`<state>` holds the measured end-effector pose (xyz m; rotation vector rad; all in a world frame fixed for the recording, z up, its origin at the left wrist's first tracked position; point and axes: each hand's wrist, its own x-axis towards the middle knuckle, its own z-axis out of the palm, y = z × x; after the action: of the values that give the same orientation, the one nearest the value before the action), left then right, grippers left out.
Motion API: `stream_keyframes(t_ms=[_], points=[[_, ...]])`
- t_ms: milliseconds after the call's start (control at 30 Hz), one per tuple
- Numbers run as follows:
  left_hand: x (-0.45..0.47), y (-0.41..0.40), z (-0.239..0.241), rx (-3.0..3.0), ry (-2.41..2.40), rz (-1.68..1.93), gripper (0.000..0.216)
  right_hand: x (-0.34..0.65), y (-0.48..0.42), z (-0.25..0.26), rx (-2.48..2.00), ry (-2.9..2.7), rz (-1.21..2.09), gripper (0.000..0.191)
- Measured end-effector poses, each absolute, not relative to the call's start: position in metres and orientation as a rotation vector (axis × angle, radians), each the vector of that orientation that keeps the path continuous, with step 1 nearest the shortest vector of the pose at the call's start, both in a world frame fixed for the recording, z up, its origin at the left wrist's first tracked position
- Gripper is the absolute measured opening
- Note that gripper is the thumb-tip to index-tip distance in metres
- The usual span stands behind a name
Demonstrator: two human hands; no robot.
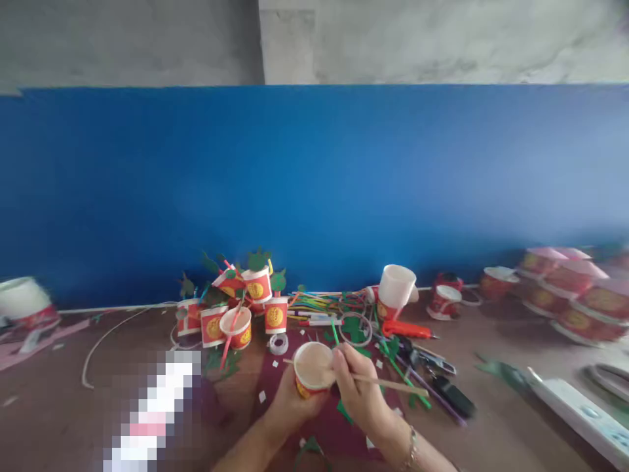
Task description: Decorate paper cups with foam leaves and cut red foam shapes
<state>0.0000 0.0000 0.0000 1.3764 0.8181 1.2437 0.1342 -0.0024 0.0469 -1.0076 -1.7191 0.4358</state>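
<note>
My left hand [299, 403] is wrapped around a red paper cup [314, 367] with a yellow print, its pale mouth facing up toward me. A thin wooden stick [393, 383] crosses the cup, its left tip poking out past the rim. My right hand [361, 387] closes on that stick at the cup's right side; the thumb and bent fingers hide part of it. Beneath both hands lies a dark maroon sheet [280, 387] scattered with small white paper bits. A green straw [335, 332] stands out just behind my right fingers.
Decorated paper cups [240, 324] with straws and green cutouts cluster at the back left. Behind my hands are a tape roll [278, 344], markers [319, 322] and an orange cutter [407, 329]. White cups [396, 288] stand stacked farther back. A power strip [580, 413] lies right.
</note>
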Motion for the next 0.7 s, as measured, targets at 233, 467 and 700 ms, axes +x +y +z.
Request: stream_keyframes(t_ms=[233, 467, 700], points=[[0.004, -0.005, 0.018, 1.342, 0.789, 1.23, 0.049, 0.133, -0.005, 0.049, -0.996, -1.793, 0.397, 0.029], [0.003, -0.005, 0.013, 1.358, 0.783, 1.217, 0.051, 0.136, -0.001, 0.046, -1.006, -1.752, 0.523, 0.031], [0.0, 0.008, 0.006, 1.397, 0.965, 1.317, 0.047, 0.141, 0.007, 0.062, -1.114, -1.205, 0.865, 0.04]])
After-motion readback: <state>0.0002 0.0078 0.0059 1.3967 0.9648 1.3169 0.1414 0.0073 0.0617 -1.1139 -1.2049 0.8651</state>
